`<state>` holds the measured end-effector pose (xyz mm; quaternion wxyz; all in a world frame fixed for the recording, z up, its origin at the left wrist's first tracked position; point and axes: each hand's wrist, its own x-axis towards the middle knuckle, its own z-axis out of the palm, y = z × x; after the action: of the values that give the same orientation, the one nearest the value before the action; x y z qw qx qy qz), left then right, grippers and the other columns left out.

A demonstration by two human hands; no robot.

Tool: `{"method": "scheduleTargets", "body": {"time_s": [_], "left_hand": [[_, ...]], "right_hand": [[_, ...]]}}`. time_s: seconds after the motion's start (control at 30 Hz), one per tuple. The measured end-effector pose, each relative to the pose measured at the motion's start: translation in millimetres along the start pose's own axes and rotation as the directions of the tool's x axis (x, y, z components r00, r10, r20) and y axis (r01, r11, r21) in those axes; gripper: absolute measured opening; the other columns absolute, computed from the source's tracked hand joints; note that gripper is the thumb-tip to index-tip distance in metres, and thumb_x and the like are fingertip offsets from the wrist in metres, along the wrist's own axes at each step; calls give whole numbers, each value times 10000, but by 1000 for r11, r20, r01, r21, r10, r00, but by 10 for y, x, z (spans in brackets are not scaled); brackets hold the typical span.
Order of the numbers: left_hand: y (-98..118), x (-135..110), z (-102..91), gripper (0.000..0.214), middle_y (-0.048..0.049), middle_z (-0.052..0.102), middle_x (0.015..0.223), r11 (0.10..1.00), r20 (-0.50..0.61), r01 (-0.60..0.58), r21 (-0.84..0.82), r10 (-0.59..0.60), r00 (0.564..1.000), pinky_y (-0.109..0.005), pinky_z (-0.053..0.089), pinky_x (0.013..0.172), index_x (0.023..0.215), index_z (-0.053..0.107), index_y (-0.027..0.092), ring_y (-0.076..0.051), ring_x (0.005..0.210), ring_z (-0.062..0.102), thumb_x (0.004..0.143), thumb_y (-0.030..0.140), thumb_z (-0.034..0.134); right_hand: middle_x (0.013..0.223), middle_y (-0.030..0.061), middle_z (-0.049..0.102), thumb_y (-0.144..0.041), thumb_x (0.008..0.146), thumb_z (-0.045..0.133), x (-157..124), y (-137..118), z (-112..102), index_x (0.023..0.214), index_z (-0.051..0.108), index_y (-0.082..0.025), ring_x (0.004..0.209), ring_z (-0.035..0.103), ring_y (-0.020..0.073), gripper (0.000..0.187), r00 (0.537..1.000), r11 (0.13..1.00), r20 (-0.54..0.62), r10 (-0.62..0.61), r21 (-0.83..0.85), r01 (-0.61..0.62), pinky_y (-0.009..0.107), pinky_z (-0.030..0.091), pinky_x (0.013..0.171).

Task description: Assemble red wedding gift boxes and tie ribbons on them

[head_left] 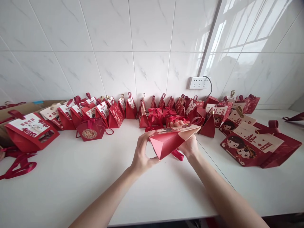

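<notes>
Between my two hands is a red and cream gift box (163, 142), tilted on its side above the white table, one triangular side facing me. My left hand (142, 152) grips its left end, thumb below and fingers on top. My right hand (190, 145) supports it from behind and underneath on the right; part of that hand is hidden by the box. A dark red ribbon end (177, 155) hangs below it, and a ribbon loop (196, 120) shows at its right tip.
Rows of red gift boxes (116, 116) stand along the tiled wall. Larger boxes with cartoon figures (251, 145) stand at the right. At the left are a windowed box (30, 129), loose ribbon (20, 166) and a cardboard carton (30, 104). A power strip (199, 83) is on the wall.
</notes>
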<state>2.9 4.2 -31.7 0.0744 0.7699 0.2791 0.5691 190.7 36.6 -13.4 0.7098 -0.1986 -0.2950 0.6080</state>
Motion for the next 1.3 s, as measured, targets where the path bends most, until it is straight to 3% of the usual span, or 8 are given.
{"method": "scheduleTargets", "body": {"time_s": [0.2,0.33,0.47,0.53,0.6,0.83,1.17,1.3], "left_hand": [[7,-10,2,722,-111,522,1250,998,1,45,-40,-45,999,-393,453,968,1304,412,246,-277,1180,492,663,272,744],[17,20,29,789,-91,559,1159,901,-34,344,-263,-365,930,-360,481,907,1281,388,237,-233,1054,568,607,340,784],[-22,124,36,698,-33,618,893,414,146,723,-553,-806,574,-287,520,567,1240,374,220,-162,657,628,710,618,594],[-52,171,28,615,7,581,699,140,294,834,-534,-894,338,-258,463,433,1067,496,189,-134,469,565,744,711,458],[-78,197,11,583,38,516,566,-3,350,862,-506,-915,203,-236,413,369,877,537,175,-112,364,496,731,734,460],[-61,219,-91,428,70,445,426,74,295,715,-695,-877,378,-184,364,363,671,513,179,-74,360,435,602,519,762],[-36,288,-69,351,98,335,379,-51,277,679,-733,-933,229,-169,344,351,622,443,194,-73,328,408,754,441,655],[-74,259,-24,235,47,543,535,-8,217,652,-758,-946,240,-184,445,446,752,541,187,-89,446,542,841,404,554]], "right_hand": [[886,-41,708,-173,598,702,11,-8,3,839,613,-292,1048,630,222,283,999,999,-31,15,42,-14,387,547,823],[850,-24,709,-280,637,727,-18,9,43,892,617,-258,877,671,197,278,998,997,-12,62,-50,-62,314,557,723],[788,34,714,-458,727,648,-95,107,114,935,608,-191,617,655,178,341,994,972,-44,100,-211,-107,256,519,498],[591,25,660,-530,766,569,-117,147,136,816,602,-168,416,562,142,366,983,934,-64,170,-307,-181,219,413,342],[401,0,530,-533,794,501,-114,151,143,643,550,-169,291,447,115,397,941,881,-134,310,-332,-338,205,316,266],[348,-79,406,-314,720,568,-46,60,96,631,477,-195,272,347,43,174,867,872,-294,402,-165,-461,117,262,270],[350,-25,459,-449,802,478,-135,53,200,518,455,-186,256,391,69,388,896,863,-165,412,-244,-442,154,287,240],[382,7,512,-465,791,509,-172,122,192,544,530,-164,294,472,106,390,913,845,-76,401,-354,-401,191,389,274]]}}
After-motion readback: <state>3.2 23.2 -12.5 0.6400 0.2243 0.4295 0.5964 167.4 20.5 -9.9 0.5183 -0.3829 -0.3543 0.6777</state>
